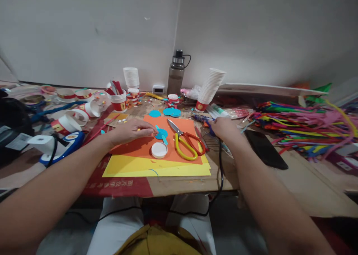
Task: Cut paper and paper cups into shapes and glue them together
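My left hand (131, 131) is over the orange paper (134, 148), its fingertips pinched at the edge of a blue paper circle (161, 134) with blue strips on it; what they grip is too small to make out. Just below the circle lies a white round lid (159, 150). Scissors (186, 139) with one yellow and one red handle rest on the sheet to the right. My right hand (222, 128) is closed around a dark blue tool (210, 127) with a black cord, beyond the sheet's right edge. Yellow paper (156, 170) shows under the orange.
Behind are more blue circles (171, 112), a bottle (176, 74), stacked paper cups (212, 85) and a cup of red items (117, 98). A phone (265, 149) and colourful pipe cleaners (296, 124) lie right. Cut cups (67, 123) and a tape dispenser (63, 147) stand left.
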The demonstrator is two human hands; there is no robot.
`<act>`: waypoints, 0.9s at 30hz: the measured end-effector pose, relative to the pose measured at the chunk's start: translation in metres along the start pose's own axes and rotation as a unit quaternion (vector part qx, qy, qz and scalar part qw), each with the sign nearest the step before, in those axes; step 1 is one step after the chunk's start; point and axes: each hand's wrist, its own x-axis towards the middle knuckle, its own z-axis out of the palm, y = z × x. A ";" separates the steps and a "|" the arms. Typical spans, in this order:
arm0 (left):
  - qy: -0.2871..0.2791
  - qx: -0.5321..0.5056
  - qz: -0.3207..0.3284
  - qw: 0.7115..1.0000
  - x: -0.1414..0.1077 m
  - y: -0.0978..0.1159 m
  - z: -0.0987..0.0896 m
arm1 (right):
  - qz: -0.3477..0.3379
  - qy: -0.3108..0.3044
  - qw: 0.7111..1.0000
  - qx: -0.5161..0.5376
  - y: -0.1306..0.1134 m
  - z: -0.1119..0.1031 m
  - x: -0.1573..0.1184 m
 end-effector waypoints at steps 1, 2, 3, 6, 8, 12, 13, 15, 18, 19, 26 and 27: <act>0.006 -0.003 0.000 1.000 0.000 -0.002 0.000 | -0.009 0.028 1.000 -0.001 -0.004 -0.002 -0.004; 0.006 -0.002 -0.001 1.000 0.000 -0.003 0.000 | -0.026 0.054 0.998 0.022 -0.010 -0.004 -0.008; -0.003 0.005 -0.003 1.000 0.000 -0.004 -0.001 | -0.063 0.072 0.993 0.066 -0.018 -0.006 -0.013; -0.037 0.041 -0.005 0.998 0.000 -0.004 -0.001 | -0.162 0.024 0.961 0.223 -0.050 -0.011 -0.032; -0.044 0.063 0.004 0.997 0.000 -0.001 -0.001 | -0.206 -0.007 0.943 0.260 -0.073 -0.012 -0.045; -0.041 0.090 0.028 0.995 -0.001 0.002 -0.001 | -0.233 -0.089 0.941 0.230 -0.108 -0.007 -0.056; -0.042 0.097 0.032 0.994 -0.001 0.002 -0.001 | -0.227 -0.098 0.944 0.221 -0.113 -0.005 -0.055; -0.041 0.113 0.043 0.992 -0.001 0.001 -0.001 | -0.218 -0.112 0.947 0.210 -0.121 0.002 -0.050; -0.031 0.127 0.063 0.989 -0.001 -0.003 -0.001 | -0.216 -0.122 0.944 0.217 -0.128 0.010 -0.041; -0.030 0.129 0.065 0.989 -0.001 -0.003 -0.001 | -0.213 -0.125 0.943 0.223 -0.130 0.011 -0.040; -0.050 0.149 0.066 0.985 0.000 -0.004 -0.002 | -0.166 -0.173 0.934 0.267 -0.130 0.015 -0.036; -0.051 0.149 0.065 0.985 0.000 -0.004 -0.002 | -0.152 -0.183 0.929 0.284 -0.129 0.016 -0.034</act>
